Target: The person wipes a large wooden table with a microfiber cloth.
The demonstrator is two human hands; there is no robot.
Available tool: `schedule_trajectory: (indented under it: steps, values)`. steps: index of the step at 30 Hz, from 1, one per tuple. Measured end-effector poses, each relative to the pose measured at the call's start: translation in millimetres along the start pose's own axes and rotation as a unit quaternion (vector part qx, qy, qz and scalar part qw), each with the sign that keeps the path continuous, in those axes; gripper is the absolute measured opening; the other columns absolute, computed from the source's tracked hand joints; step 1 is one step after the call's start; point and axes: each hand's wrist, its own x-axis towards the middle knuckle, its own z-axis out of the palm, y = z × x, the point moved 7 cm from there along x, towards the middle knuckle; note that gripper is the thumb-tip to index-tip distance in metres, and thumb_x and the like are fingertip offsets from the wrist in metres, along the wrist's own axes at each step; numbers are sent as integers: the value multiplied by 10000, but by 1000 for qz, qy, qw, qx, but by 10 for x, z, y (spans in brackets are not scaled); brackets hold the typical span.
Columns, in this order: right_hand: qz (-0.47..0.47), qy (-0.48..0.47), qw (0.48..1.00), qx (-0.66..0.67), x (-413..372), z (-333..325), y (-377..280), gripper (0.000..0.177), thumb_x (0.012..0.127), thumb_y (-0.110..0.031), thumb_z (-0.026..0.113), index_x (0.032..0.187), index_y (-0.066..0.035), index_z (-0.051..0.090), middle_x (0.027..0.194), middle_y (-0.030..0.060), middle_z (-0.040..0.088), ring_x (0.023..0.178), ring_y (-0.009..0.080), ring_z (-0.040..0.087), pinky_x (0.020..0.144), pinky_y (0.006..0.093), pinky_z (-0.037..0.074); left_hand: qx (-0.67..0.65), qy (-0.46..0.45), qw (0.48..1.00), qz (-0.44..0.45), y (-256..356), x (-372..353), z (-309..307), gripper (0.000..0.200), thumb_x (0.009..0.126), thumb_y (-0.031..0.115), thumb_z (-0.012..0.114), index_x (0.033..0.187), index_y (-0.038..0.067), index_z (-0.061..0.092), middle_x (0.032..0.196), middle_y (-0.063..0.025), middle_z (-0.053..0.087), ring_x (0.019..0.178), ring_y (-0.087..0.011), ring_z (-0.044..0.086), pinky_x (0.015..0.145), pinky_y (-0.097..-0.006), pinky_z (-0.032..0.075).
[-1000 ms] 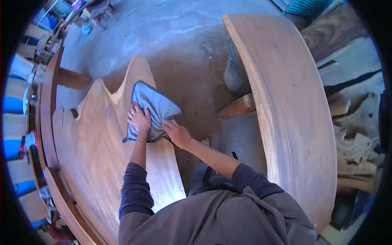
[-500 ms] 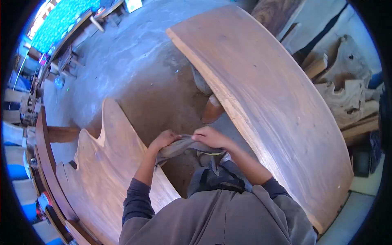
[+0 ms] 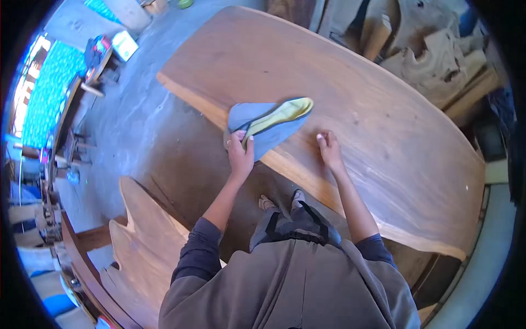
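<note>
My left hand grips the near edge of a grey cloth with a yellow inner side and dark edging. The cloth spreads out past my fingers, overlapping the near edge of a large wooden slab. Over that same slab, to the right of the cloth, is my right hand, its fingers loosely bent, its thumb a little apart and nothing visible in it. The slab has a smooth brown top and a paler natural edge on my side.
A second wooden slab with a jagged outline lies at my lower left. Wood offcuts lean at the back right. Concrete floor stretches to the left, with a stool and benches along the far side. My feet stand between the slabs.
Both hands held the bunched cloth close to my body; now only the left holds it, opened out over the large slab. My right hand has let go and moved over the slab.
</note>
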Motion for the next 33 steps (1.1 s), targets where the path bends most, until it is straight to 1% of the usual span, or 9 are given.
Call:
schedule_trajectory:
  steps: [5,10,16,18,21,23,26,28,33]
  values:
    - [-7,32,998,57,-141,65,-184,248,846,-157,546,1024,14,516,928,199,570,816,288,581,741,371,463,194,-114,973,42,-132,331,1,308,707,73,627,993,34,518,944,-169,522,898,-349,516,782,-438,407]
    - [-83,-17,996,-30,-229,299,-801,305,838,-142,511,1102,7,475,1029,260,521,937,421,517,811,462,426,237,-246,939,26,-223,429,137,659,602,342,774,1151,63,539,1212,-254,438,1114,-413,405,950,-457,330]
    - [-240,-102,961,-93,-223,994,-932,365,859,-246,479,1159,-38,487,1242,159,466,1198,327,390,990,452,316,116,-192,974,-14,-315,152,221,315,877,325,475,960,79,652,1181,-197,508,1083,-348,461,963,-474,284]
    - [-288,-157,913,-243,-281,1111,-871,455,881,-336,442,1247,-67,425,1308,144,411,1259,317,323,1045,474,221,217,-210,953,-1,-298,72,279,279,865,297,492,856,90,680,1118,-173,567,1060,-300,503,967,-492,262]
    - [-252,-196,902,-290,-312,1116,-719,518,883,-451,383,1271,-110,423,1332,128,390,1279,309,287,1054,518,154,230,-211,949,-47,-239,145,278,308,849,329,507,796,64,655,1107,-134,577,1060,-287,496,973,-549,194]
    - [-262,-177,913,-257,-331,1073,-836,425,871,-437,416,1066,-98,583,1180,128,500,1178,288,384,1003,487,238,233,-233,941,-76,-327,223,242,309,839,345,520,854,59,638,1128,-150,558,1087,-298,474,969,-570,186]
    - [-219,-199,937,-186,-398,1192,-820,415,874,-393,439,788,-53,662,882,162,615,918,297,566,842,422,416,331,-210,918,-62,-482,349,72,551,801,399,556,1192,40,406,1270,-215,381,1219,-368,311,961,-660,115]
    - [-36,-329,900,-283,-442,1169,-802,441,853,-417,467,839,-13,642,802,177,625,774,329,613,702,440,478,352,-171,920,-30,-572,447,-29,600,788,401,570,1227,30,398,1265,-244,370,1242,-404,256,975,-660,90]
    - [21,-280,905,-320,-165,1271,-755,443,784,-443,558,930,-32,628,893,179,614,849,318,603,716,434,471,359,-233,899,93,-563,634,253,597,833,373,513,1239,-43,376,1329,-252,312,1289,-397,189,1037,-551,97]
